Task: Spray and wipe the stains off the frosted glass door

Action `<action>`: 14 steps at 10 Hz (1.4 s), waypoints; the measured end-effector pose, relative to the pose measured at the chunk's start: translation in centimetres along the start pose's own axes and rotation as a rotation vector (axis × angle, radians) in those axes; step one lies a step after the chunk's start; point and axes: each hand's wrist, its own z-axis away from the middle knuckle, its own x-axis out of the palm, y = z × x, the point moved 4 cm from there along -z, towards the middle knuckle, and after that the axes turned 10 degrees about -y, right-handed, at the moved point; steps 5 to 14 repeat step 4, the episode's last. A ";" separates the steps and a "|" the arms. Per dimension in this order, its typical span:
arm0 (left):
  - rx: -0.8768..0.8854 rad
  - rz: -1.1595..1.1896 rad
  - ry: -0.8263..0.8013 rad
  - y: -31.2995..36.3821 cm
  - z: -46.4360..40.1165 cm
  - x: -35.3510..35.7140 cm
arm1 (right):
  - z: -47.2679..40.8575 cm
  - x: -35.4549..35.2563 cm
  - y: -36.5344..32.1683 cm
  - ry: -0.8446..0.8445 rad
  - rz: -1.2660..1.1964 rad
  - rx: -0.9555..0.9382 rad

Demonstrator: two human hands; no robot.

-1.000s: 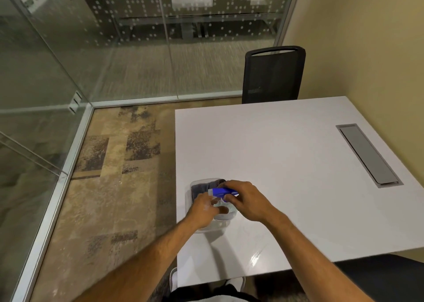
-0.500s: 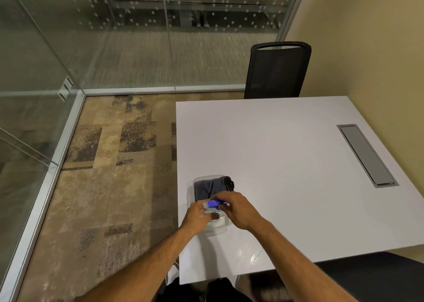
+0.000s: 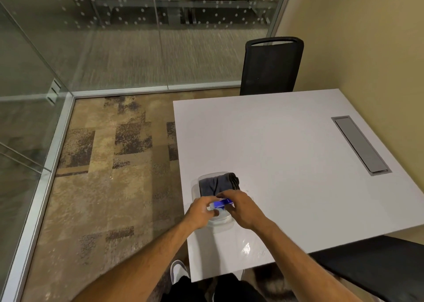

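Both my hands curl around the small blue spray bottle (image 3: pixel 221 203) over the clear tray (image 3: pixel 196 190), left hand (image 3: pixel 202 212) at 9 o'clock, right hand (image 3: pixel 241 207) at 3. I judge it light, smooth, maybe slippery, so I should hold the body. The soft grey cloth (image 3: pixel 218 184) lies at 12.

view: the head camera has tipped further down since a second ago; less of the dotted glass wall (image 3: pixel 183 14) shows at the top, and a shoe (image 3: pixel 179 272) now shows at the near edge.
cloth: the dark folded cloth (image 3: pixel 218 183) in the clear tray (image 3: pixel 195 187) lay mostly hidden behind the hands; now its far part is uncovered.
hands: left hand (image 3: pixel 199 212) and right hand (image 3: pixel 241 207) have drawn nearer over the tray's near end, both holding the blue spray bottle (image 3: pixel 221 203).
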 end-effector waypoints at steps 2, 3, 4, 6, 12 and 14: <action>-0.027 0.063 0.112 -0.2 3.9 -3.8 | -0.2 -1.3 -2.7 0.036 -0.019 -0.089; -0.038 0.127 0.265 -0.7 7.4 -5.2 | -0.3 -2.2 -4.3 0.036 -0.003 -0.209; -0.058 0.183 0.384 -0.3 9.4 -5.3 | -0.2 -2.4 -5.3 -0.003 0.020 -0.281; -0.058 0.183 0.384 -0.3 9.4 -5.3 | -0.2 -2.4 -5.3 -0.003 0.020 -0.281; -0.058 0.183 0.384 -0.3 9.4 -5.3 | -0.2 -2.4 -5.3 -0.003 0.020 -0.281; -0.058 0.183 0.384 -0.3 9.4 -5.3 | -0.2 -2.4 -5.3 -0.003 0.020 -0.281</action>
